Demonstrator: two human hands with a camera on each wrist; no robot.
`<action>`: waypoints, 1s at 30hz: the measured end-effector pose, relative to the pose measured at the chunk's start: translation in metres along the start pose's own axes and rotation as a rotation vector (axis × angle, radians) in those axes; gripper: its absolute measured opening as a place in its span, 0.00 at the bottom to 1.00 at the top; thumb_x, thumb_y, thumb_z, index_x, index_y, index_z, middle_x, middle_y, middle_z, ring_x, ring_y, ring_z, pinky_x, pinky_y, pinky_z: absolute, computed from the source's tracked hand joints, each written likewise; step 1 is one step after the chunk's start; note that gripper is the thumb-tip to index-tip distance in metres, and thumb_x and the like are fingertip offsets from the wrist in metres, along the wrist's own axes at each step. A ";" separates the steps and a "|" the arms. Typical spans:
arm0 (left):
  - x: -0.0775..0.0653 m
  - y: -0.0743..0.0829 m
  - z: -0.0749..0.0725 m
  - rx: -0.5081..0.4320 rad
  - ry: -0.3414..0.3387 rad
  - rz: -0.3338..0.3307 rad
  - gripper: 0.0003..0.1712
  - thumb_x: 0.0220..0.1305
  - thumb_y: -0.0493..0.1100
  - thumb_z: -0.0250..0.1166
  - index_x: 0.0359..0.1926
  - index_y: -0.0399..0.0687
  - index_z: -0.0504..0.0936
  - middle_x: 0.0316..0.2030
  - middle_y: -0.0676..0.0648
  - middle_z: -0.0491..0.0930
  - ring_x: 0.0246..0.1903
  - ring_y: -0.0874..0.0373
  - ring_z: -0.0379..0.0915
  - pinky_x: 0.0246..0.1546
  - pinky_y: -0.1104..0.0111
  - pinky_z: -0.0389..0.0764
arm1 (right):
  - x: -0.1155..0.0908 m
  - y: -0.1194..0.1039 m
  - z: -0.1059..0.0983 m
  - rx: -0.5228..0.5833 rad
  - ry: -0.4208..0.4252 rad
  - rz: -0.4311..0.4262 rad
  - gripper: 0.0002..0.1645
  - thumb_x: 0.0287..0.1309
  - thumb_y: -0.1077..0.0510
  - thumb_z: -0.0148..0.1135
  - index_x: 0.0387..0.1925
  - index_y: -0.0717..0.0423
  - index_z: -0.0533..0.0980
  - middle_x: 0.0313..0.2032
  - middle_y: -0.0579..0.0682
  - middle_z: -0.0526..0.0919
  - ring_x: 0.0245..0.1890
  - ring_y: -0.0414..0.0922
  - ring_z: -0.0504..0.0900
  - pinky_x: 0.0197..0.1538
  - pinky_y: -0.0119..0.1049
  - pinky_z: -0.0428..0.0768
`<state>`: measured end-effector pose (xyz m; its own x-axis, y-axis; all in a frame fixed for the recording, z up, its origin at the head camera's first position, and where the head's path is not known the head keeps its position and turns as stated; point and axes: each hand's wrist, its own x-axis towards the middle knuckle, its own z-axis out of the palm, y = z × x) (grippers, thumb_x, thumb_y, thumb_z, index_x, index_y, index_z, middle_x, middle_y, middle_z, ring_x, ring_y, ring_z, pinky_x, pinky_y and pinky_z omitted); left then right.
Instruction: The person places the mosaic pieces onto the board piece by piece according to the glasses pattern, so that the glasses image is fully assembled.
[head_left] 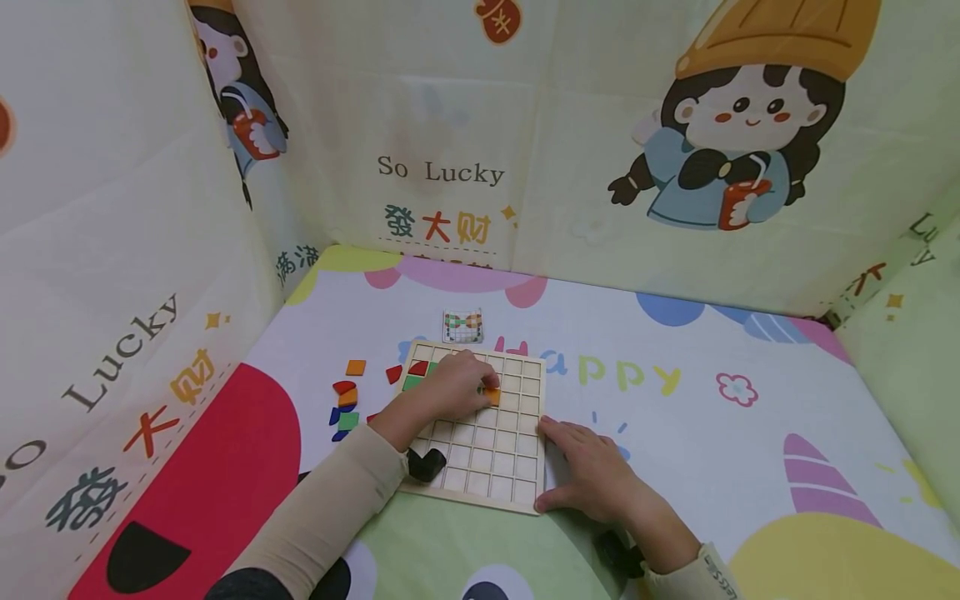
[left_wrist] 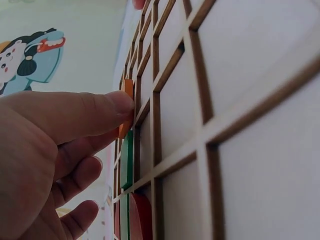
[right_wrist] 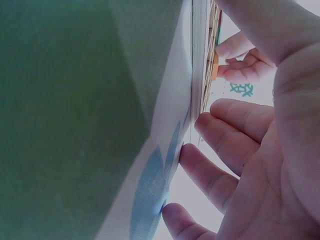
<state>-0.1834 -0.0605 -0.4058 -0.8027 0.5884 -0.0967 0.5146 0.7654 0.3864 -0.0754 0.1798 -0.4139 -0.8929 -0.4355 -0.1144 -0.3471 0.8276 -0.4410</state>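
Observation:
A wooden grid board with square cells lies on the table cloth. My left hand is over its upper part, thumb and fingertip pinching an orange tile at a cell. In the left wrist view a green tile sits beside the orange one, with a red piece nearer the camera. In the head view, red and green pieces show in the board's upper left cells, partly hidden by my left hand. My right hand rests at the board's right edge, fingers spread, fingertips against its side.
Left of the board lie loose pieces: an orange square, a green square, red and blue ones. Behind the board stands a small pattern card. Printed cloth walls enclose the table at the back and sides.

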 end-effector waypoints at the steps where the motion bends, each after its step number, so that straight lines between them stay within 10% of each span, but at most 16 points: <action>1: 0.000 0.000 0.000 0.000 -0.001 -0.001 0.10 0.64 0.44 0.69 0.46 0.51 0.87 0.41 0.55 0.82 0.43 0.55 0.70 0.48 0.61 0.72 | 0.000 0.000 0.000 0.000 -0.001 0.000 0.63 0.35 0.34 0.81 0.71 0.56 0.67 0.68 0.55 0.71 0.67 0.57 0.68 0.58 0.64 0.67; 30: -0.027 -0.024 -0.024 -0.059 0.044 -0.068 0.16 0.63 0.44 0.71 0.51 0.48 0.86 0.44 0.52 0.82 0.51 0.51 0.70 0.50 0.57 0.75 | 0.001 0.001 0.001 -0.002 0.007 -0.011 0.63 0.35 0.35 0.81 0.71 0.57 0.67 0.68 0.55 0.71 0.67 0.57 0.68 0.58 0.63 0.67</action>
<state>-0.1815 -0.1012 -0.3905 -0.8486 0.5223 -0.0848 0.4404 0.7860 0.4340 -0.0763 0.1796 -0.4158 -0.8909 -0.4422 -0.1035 -0.3577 0.8236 -0.4402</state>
